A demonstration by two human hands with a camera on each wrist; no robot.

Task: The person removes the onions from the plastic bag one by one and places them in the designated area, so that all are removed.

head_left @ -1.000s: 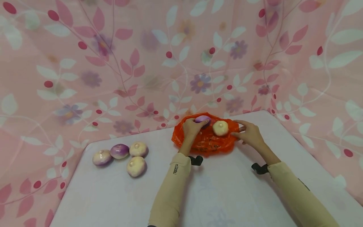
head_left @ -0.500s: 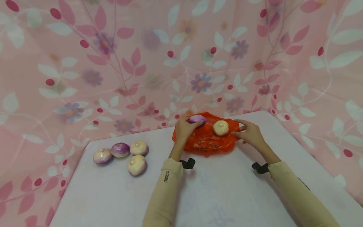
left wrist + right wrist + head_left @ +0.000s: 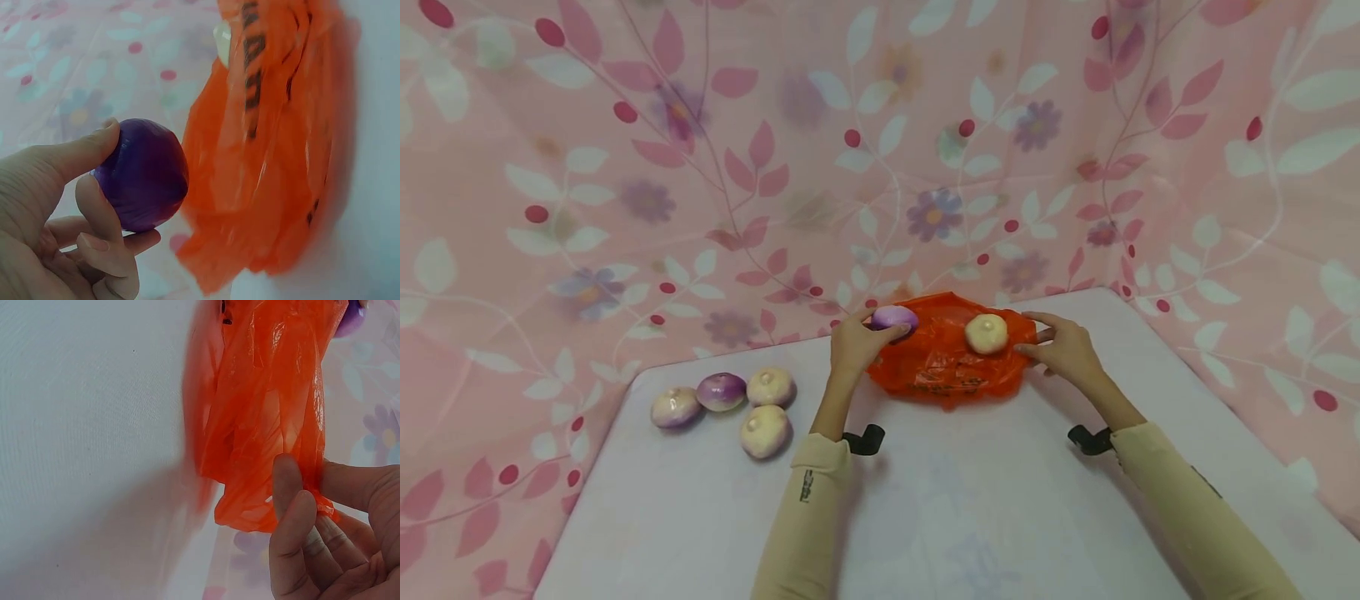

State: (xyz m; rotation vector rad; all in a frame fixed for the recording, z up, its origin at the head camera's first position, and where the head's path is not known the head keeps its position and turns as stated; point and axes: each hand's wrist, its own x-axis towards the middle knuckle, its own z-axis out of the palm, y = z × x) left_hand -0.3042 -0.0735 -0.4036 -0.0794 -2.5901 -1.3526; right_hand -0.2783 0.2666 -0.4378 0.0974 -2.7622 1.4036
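Note:
My left hand (image 3: 852,346) holds a glossy purple turnip (image 3: 895,320) between thumb and fingers, over the left end of an orange-red plastic bag (image 3: 936,354). Up close in the left wrist view, the purple side of this turnip (image 3: 150,175) faces the camera, beside the bag (image 3: 269,156) with its black print. A cream turnip (image 3: 987,333) sits on the bag, right of its middle. At the bag's right end, my right hand (image 3: 1063,348) pinches the plastic; in the right wrist view the thumb and fingertips grip a gathered edge of the bag (image 3: 269,425).
Several more purple-and-cream turnips (image 3: 765,432) lie grouped on the left of the white table (image 3: 955,508). A pink floral curtain (image 3: 790,167) hangs right behind the table's back edge. Black wrist camera mounts (image 3: 865,440) stick out below both hands.
My left hand has moved left with the purple turnip, from the bag's back middle to its left end. The right hand keeps its grip on the bag, and the cream turnip stays put.

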